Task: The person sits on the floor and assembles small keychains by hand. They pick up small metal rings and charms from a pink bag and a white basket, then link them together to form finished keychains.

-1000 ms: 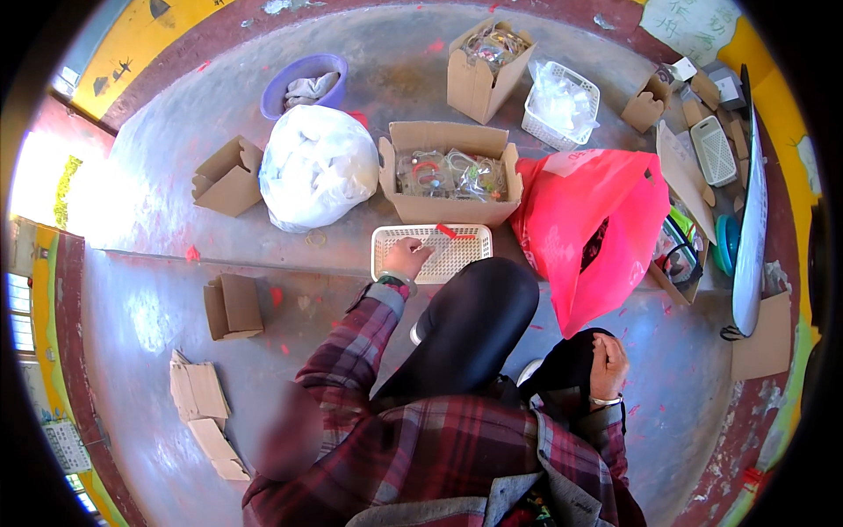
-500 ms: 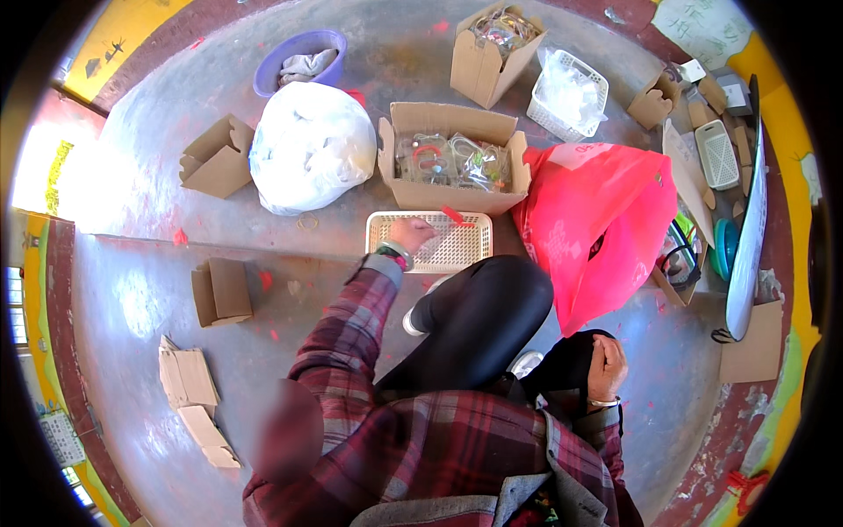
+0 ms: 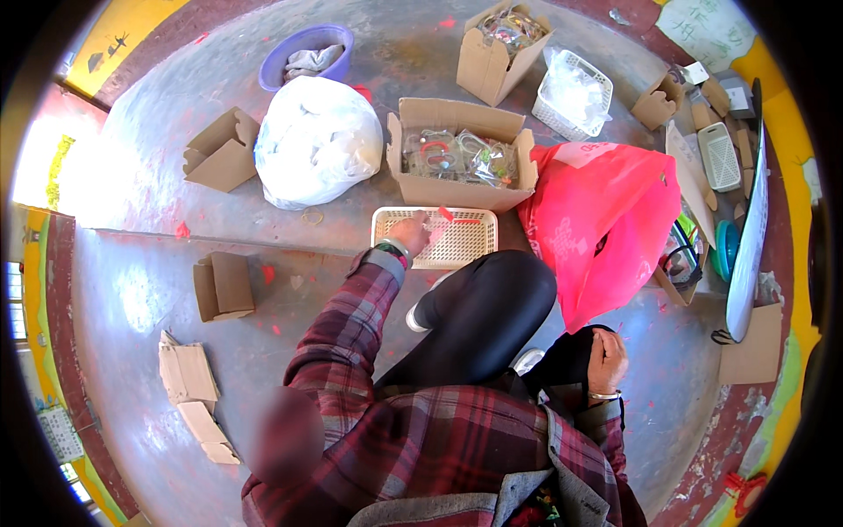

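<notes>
While the right hand (image 3: 608, 362) is rested on the right knee (image 3: 566, 356), fingers loosely bent, the left hand (image 3: 408, 235) is held over the left half of the cream basket (image 3: 470, 250), its wrist above the near left corner. The left fingers are partly extended toward the middle; how far they are parted, and whether anything is gripped by either hand, cannot be told. A small red piece (image 3: 445, 213) is seen at the middle of the basket's far edge, near the left fingertips. Beyond that edge, clear packets (image 3: 435, 156) are held in a cardboard box (image 3: 461, 194). The step in hand is judged to be handling within the basket; for any next move, fine finger control and clearance above the rim seem called for.
</notes>
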Demonstrator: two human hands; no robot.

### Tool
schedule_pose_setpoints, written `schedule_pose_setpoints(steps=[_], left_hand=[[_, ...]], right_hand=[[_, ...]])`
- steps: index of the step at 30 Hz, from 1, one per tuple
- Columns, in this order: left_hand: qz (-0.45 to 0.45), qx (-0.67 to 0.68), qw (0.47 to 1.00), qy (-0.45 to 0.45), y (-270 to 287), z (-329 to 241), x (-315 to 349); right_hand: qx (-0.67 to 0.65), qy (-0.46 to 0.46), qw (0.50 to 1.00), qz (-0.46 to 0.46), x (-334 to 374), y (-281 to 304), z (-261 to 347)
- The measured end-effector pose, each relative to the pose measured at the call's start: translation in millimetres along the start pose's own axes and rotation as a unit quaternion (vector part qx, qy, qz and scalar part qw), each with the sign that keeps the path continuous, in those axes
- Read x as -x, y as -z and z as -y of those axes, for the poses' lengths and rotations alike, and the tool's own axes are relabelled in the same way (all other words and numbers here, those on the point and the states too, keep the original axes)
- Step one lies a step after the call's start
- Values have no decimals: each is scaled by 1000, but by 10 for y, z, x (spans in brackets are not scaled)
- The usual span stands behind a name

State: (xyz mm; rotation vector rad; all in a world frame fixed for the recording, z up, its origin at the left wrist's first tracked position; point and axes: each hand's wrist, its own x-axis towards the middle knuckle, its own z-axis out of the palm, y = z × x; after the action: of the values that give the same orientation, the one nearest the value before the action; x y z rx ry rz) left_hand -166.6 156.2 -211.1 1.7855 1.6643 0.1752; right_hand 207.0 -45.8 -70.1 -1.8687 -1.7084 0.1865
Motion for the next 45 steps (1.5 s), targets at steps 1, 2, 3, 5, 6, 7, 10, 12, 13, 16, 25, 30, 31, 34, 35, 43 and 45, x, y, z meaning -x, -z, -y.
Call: schedule_pose_setpoints(steps=[1,2,3,5,6,7,10,12,13,16,25,30,31,34,35,43,45], left_hand=[[16,3,1000,-11,-32,-26,-61],[32,5,999,-23,-64,-27,-123],[37,-6,997,-64,-97,-3,-172],[30,-16,996,-84,-179,33,-251],[28,-22,995,-96,-182,9,-273],[34,-22,993,-107,-177,-4,-291],[15,-31,995,-94,-233,95,-334],[-2,-23,995,-92,-83,-23,-253],[-11,-19,996,-92,6,-87,-193],[-26,192,979,-62,173,-149,-35],[118,537,829,-108,584,-1450,976],[236,522,806,-150,356,-2114,1498],[253,571,767,-148,250,-2231,1616],[245,498,813,-176,-74,-2362,1771],[260,494,812,-168,-184,-2354,1820],[314,503,798,-109,-658,-2187,1802],[315,505,798,-92,-623,-2220,1815]], right_hand=[[2,-3,1000,0,3,9,9],[5,-5,1000,0,5,20,12],[7,-5,1000,1,4,20,10],[8,-4,1000,0,-2,23,12],[8,-4,1000,-3,3,20,15],[9,-4,1000,-6,5,20,16],[16,7,1000,0,-30,20,35],[15,7,1000,-7,-6,25,28],[14,6,1000,-11,10,32,24],[1,9,1000,-19,11,45,32],[-170,-98,980,20,15,143,145],[-464,-208,855,100,-44,461,666],[-488,-197,842,117,-25,490,732],[-528,-207,809,153,123,515,701],[-552,-227,790,143,196,461,667],[-547,-286,780,106,536,279,434],[-551,-286,777,103,532,275,415]])
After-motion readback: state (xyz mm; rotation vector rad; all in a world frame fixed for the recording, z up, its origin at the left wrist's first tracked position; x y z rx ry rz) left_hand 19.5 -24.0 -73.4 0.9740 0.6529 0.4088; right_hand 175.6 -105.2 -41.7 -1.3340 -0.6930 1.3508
